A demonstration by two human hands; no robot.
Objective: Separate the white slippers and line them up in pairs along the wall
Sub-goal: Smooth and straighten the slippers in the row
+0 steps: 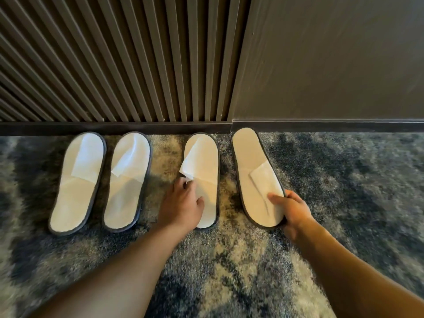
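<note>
1. We see four white slippers on the carpet (229,267), tips at the baseboard (114,128); open floor fills the right of frame.
2. Left pair (101,180) long axes run toward the wall.
3. Left hand (183,203) pinches the third slipper (204,171) strap.
4. Right hand (291,210) grips the fourth slipper (254,171), toe end nearest us, heel tilted left.
</note>
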